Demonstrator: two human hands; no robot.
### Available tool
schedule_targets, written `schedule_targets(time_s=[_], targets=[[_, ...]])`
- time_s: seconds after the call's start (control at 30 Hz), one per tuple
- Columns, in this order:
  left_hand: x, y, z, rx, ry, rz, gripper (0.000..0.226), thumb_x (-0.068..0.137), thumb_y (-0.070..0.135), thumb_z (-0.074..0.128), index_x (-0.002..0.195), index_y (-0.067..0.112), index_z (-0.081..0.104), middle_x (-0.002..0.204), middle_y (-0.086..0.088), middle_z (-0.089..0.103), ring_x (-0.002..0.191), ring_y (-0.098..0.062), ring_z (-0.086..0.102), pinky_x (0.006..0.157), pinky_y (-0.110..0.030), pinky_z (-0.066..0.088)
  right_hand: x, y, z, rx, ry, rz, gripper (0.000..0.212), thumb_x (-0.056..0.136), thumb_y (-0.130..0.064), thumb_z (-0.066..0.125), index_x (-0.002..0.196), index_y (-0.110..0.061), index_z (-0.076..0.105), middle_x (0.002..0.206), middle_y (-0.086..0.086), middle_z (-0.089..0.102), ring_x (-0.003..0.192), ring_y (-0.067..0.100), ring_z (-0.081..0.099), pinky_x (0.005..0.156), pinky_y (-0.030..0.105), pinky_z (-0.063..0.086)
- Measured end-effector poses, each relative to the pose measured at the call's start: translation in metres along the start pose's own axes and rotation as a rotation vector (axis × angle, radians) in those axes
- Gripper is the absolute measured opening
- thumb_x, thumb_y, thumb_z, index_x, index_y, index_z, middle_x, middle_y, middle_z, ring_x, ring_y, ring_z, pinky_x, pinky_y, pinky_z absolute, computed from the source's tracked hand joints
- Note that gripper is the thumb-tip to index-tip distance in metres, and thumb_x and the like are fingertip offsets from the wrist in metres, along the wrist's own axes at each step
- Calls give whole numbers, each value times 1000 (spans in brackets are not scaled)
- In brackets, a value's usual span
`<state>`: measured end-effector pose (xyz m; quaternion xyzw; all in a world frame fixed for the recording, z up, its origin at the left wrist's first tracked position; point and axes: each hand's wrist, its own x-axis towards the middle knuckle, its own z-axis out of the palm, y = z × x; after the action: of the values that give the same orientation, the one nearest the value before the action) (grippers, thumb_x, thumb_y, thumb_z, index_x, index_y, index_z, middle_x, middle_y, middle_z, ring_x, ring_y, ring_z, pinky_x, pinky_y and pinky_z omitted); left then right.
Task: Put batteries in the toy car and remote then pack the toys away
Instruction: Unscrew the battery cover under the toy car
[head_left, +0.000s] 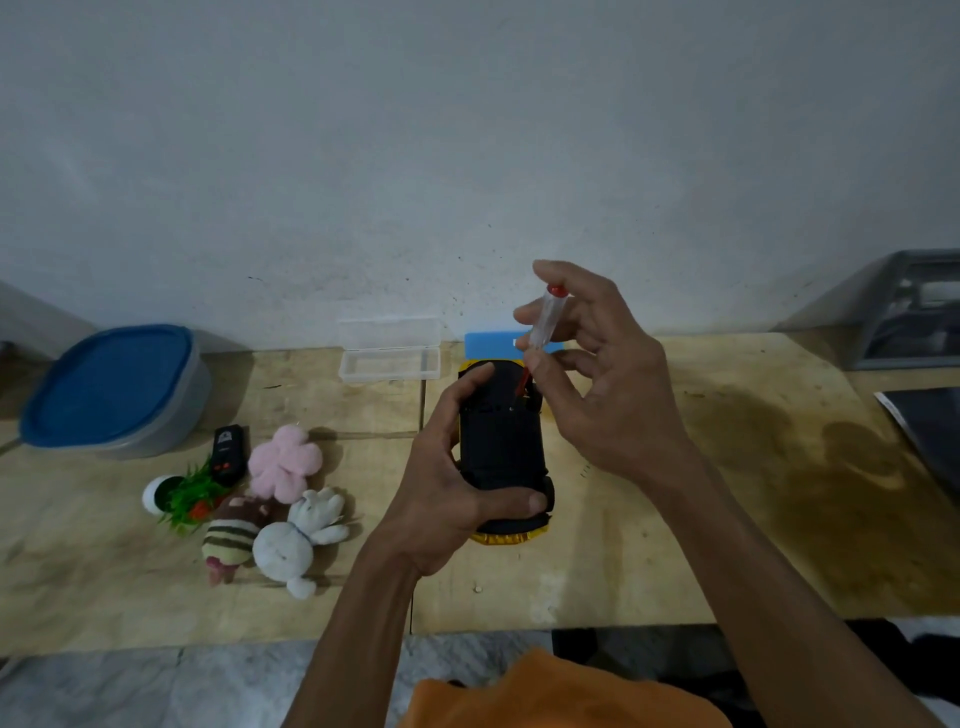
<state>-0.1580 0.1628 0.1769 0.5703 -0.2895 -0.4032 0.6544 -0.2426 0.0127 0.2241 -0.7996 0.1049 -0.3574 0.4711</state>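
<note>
Left hand (457, 483) wrapped around toy car (501, 452) — car flipped belly-up, black underside toward camera, yellow body edge showing at near end and along left side. Thumb across near end of chassis, fingers curled over far left corner. Car held just above wooden table (675, 545), roughly centre of view.

Right hand (597, 374) pinching small screwdriver (540, 330) — clear handle with red cap, red shaft angled down into far end of car underside. Tip touching chassis near far right corner; exact screw too small to tell. Remaining fingers spread loosely.

Remote (227, 453) black with orange-red buttons, lying on table well left of car, untouched. Just beside it, cluster of toys: pink plush flower (284, 460), white plush bunny (296, 540), striped plush (231, 538), green plastic plant (189, 499) with white base.

Blue-lidded container (114, 387) at far left of table, lid on. Clear plastic case (389, 351) open near wall, left of car. Blue flat box (488, 345) behind car against wall, partly hidden by right hand. Grey bin (909, 306) at far right edge. Dark flat item at right edge of table, unclear what.

Orange cloth (561, 696) at bottom of view, near camera. Batteries not made out anywhere.
</note>
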Motion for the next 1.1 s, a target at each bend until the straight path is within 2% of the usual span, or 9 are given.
schedule_targets(time_s=[0.17,0.27,0.33,0.43,0.57,0.7,0.8,0.9,1.1], targets=[[0,1,0,3,-17,-5,109,57,-15,88,144,33,45,142,1,53,114,-27,65,84,-44,60,3,-1,-3,62,68,67,59,89,-5,72,139,-26,49,115,-2,62,96,17,68,80,26,59],[-1,1,0,4,-6,-6,108,56,-12,89,143,35,46,142,2,52,116,-27,63,85,-46,60,4,-1,-5,65,23,68,60,91,-1,67,143,-23,44,113,-3,64,100,15,70,83,30,60],[-1,1,1,8,-1,4,108,55,-11,89,143,35,46,142,5,51,118,-24,62,86,-45,60,3,-2,-4,3,37,21,60,89,-5,71,141,-21,46,115,-5,64,102,14,68,80,28,60],[-2,1,1,3,-6,3,108,55,-11,89,144,34,45,143,1,51,116,-24,63,84,-43,59,3,-2,-3,12,100,33,59,87,-8,75,139,-22,52,114,3,61,94,17,66,77,23,58],[-4,-1,2,4,-13,4,107,56,-12,89,144,32,46,144,0,51,119,-27,61,85,-42,59,2,-6,-4,90,53,73,60,92,-1,66,142,-26,47,111,1,64,94,19,71,80,29,60],[-5,-2,3,-7,-15,5,108,55,-11,90,143,34,46,145,0,50,120,-28,61,86,-43,59,-1,-7,-2,27,91,51,59,87,-11,76,139,-25,51,113,0,62,96,19,67,79,31,61],[-6,-2,3,-23,-19,-5,109,55,-12,89,144,34,45,144,-3,50,117,-30,63,86,-44,59,-1,-8,-2,16,102,63,63,88,-6,73,142,-28,47,111,0,64,95,15,69,80,27,60],[-7,-3,2,-40,-18,-4,109,56,-16,88,144,33,46,144,-3,50,116,-31,64,85,-46,59,-2,-10,2,17,53,42,62,94,-1,62,148,-20,40,111,0,66,95,8,72,78,22,59],[-8,-2,1,-41,-15,-7,109,56,-15,88,144,33,45,144,-2,50,119,-30,62,85,-45,59,-2,-12,7,42,107,76,61,91,-7,70,144,-23,44,99,-1,68,93,12,72,79,31,61]])
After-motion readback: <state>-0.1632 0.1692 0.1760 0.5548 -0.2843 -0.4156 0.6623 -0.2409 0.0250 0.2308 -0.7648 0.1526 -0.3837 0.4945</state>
